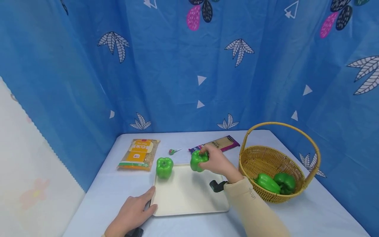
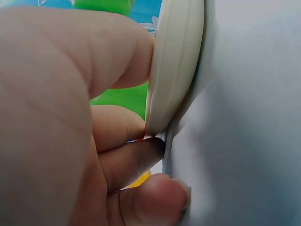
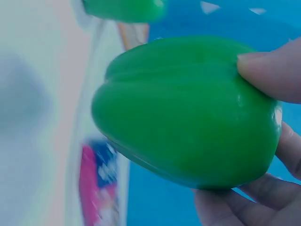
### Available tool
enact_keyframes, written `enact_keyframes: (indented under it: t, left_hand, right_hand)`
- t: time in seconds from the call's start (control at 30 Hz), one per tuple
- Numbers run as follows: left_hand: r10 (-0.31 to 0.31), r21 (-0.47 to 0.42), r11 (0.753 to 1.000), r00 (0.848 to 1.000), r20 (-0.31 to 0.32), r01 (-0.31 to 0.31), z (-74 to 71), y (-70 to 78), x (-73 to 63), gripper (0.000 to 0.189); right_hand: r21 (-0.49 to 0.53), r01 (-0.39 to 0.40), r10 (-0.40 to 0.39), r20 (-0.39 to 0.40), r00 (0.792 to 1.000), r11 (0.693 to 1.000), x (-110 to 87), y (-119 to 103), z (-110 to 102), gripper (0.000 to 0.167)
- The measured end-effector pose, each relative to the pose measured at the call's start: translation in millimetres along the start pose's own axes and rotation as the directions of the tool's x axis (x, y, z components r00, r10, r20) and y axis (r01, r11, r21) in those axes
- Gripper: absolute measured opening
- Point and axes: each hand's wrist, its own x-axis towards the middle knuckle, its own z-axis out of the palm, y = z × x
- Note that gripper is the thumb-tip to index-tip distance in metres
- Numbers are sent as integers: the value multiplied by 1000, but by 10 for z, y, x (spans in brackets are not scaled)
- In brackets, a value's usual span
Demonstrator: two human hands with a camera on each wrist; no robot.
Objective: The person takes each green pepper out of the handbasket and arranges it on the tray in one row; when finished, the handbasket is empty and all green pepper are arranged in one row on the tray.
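Observation:
My right hand (image 1: 216, 161) pinches a green bell pepper (image 1: 196, 161) by its top, thumb and fingers around its end, above the far right part of a cream tray (image 1: 189, 194). In the right wrist view, the held bell pepper (image 3: 188, 113) lies sideways and fills the middle. Another green bell pepper (image 1: 164, 167) stands upright in the tray's far left corner. At the near left corner of the tray, my left hand (image 1: 133, 209) holds the rim. The left wrist view has the thumb and fingers against the tray's rim (image 2: 176, 61), close over the tablecloth.
To the right, a wicker basket (image 1: 247, 164) with a tall handle contains two green bell peppers (image 1: 267, 183). Behind the tray lie a bag of grain (image 1: 139, 154), a lollipop (image 1: 172, 151) and a purple packet (image 1: 228, 143). A blue curtain (image 1: 183, 65) hangs beyond the table.

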Motion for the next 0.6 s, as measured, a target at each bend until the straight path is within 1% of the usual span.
enact_keyframes:
  t: [0.13,0.27,0.43,0.6]
  left_hand:
    - [5,2,1000,1000,5,-5,4,11,17,70]
    - [6,6,1000,1000,7,-6,18,11,33,70]
    - [6,10,1000,1000,-9,-6,27,3,23,68]
    - [6,14,1000,1000,-17,-6,0,8,-2,68]
  right_hand:
    - [-12,5,-4,59,998,1000,154,-39,256,37]
    - [-47,18,-13,105,994,999,249,-76,444,37]
    - [-67,47,-36,147,989,997,321,-133,587,38]
    - [-72,28,-16,160,987,997,379,-103,698,40]
